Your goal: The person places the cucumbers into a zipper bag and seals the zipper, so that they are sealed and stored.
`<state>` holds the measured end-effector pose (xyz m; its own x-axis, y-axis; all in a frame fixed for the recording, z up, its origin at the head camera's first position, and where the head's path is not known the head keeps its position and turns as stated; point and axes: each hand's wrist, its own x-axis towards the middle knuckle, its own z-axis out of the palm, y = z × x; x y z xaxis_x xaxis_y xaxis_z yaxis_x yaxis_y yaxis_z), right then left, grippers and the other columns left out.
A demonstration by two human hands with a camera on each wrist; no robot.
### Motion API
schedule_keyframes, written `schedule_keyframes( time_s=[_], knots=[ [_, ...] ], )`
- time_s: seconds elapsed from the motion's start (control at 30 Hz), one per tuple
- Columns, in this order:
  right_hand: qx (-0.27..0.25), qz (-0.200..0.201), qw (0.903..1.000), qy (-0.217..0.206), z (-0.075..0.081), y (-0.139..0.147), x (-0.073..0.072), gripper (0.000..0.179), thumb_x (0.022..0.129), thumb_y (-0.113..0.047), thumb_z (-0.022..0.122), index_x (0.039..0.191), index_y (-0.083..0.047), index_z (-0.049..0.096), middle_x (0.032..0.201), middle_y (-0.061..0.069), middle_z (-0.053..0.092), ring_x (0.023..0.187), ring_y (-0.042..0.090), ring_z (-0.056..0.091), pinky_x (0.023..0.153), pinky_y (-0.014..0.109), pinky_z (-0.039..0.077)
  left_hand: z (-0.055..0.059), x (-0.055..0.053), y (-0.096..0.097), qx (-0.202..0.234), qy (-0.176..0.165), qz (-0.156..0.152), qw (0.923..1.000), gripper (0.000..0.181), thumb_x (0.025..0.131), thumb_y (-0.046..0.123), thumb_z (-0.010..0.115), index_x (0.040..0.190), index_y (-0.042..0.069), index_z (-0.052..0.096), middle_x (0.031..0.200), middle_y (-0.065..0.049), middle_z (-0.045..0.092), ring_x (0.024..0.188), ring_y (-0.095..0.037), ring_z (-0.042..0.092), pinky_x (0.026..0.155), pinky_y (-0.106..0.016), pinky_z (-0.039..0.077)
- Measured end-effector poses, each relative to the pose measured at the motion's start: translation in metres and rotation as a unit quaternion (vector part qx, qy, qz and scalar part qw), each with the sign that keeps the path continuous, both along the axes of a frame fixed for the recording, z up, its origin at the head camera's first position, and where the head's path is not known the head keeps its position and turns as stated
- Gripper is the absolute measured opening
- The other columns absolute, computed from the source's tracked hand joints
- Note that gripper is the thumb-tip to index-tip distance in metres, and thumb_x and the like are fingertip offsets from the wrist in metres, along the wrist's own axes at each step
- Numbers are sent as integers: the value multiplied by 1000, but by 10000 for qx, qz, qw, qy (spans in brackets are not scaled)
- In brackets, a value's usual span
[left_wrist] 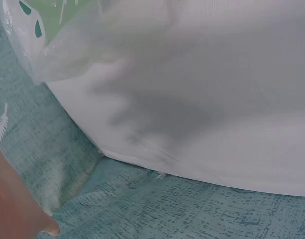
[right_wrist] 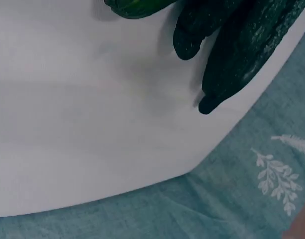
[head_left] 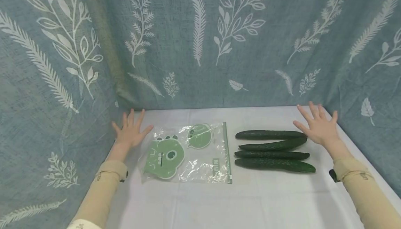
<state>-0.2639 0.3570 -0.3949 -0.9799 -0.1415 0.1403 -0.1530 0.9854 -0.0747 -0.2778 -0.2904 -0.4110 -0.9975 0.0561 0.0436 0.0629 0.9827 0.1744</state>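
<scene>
My left hand point(head_left: 130, 133), fingers spread and straight, is at the table's left side with nothing in it. Just right of it lies a clear zip bag point(head_left: 200, 164) printed with a green cartoon dinosaur; the bag lies flat, its green zip edge facing right. Several dark green cucumbers point(head_left: 272, 155) lie side by side to the right of the bag, roughly parallel. Beyond their right ends my right hand point(head_left: 321, 129) is spread wide and holds nothing. In the right wrist view the tips of the cucumbers point(right_wrist: 242, 55) show at the top.
A white cloth point(head_left: 219, 204) covers the table. Blue-green curtains point(head_left: 175, 48) with white leaf prints rise at the back and along both sides, close to each hand. Dark wrist devices point(head_left: 334, 175) sit on the beige sleeves.
</scene>
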Motion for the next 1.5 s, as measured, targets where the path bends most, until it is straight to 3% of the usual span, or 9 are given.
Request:
schedule_keyframes(
  time_s=[0.23, 0.5, 0.73, 0.97, 1.27, 1.5],
  knots=[
    [103, 427, 9986, 283, -1, -15, 2, 73, 94, -60, 38, 153, -30, 8, 159, 20, 8, 143, 49, 7, 105, 79, -7, 1, 1, 8, 76, 230, -311, 9992, 81, 93, 66, 32, 153, 21, 3, 158, -23, -6, 142, -51, -9, 101, -81, -12],
    [240, 757, 9960, 405, -7, -35, 5, 72, 93, -57, 44, 152, -26, 18, 159, 17, 14, 145, 42, 11, 108, 76, -4, 1, -1, 16, -97, 485, -639, 9967, 79, 93, 66, 30, 153, 23, 4, 159, -21, -1, 143, -50, -3, 106, -78, -6],
    [138, 1270, 9907, 470, -15, -51, 11, 69, 94, -54, 47, 151, -24, 22, 158, 17, 17, 144, 40, 18, 115, 64, 9, -2, -2, 25, 49, 383, -943, 9948, 79, 93, 65, 35, 153, 22, 7, 160, -17, -3, 145, -45, -6, 108, -73, -14],
    [83, 1625, 9850, 568, -20, -60, 16, 68, 95, -51, 47, 151, -23, 22, 157, 17, 21, 143, 40, 22, 115, 58, 19, -2, -3, 33, 14, 363, -1184, 9923, 77, 94, 62, 37, 153, 25, 4, 161, -13, -5, 146, -43, -7, 109, -72, -14],
    [-74, 2129, 9765, 335, -33, -78, 22, 66, 96, -43, 50, 151, -22, 22, 158, 13, 20, 144, 36, 22, 116, 54, 19, -2, 0, 51, 130, 522, -1709, 9838, 78, 93, 58, 44, 153, 26, 7, 161, -13, -1, 146, -42, -4, 109, -75, -8],
    [-90, 2512, 9678, 163, -42, -94, 30, 63, 97, -44, 47, 151, -22, 23, 159, 9, 21, 146, 31, 21, 118, 50, 19, -4, 2, 68, 133, 477, -1985, 9788, 78, 92, 59, 45, 153, 24, 11, 161, -10, -1, 147, -39, -5, 111, -70, -12]
  ],
)
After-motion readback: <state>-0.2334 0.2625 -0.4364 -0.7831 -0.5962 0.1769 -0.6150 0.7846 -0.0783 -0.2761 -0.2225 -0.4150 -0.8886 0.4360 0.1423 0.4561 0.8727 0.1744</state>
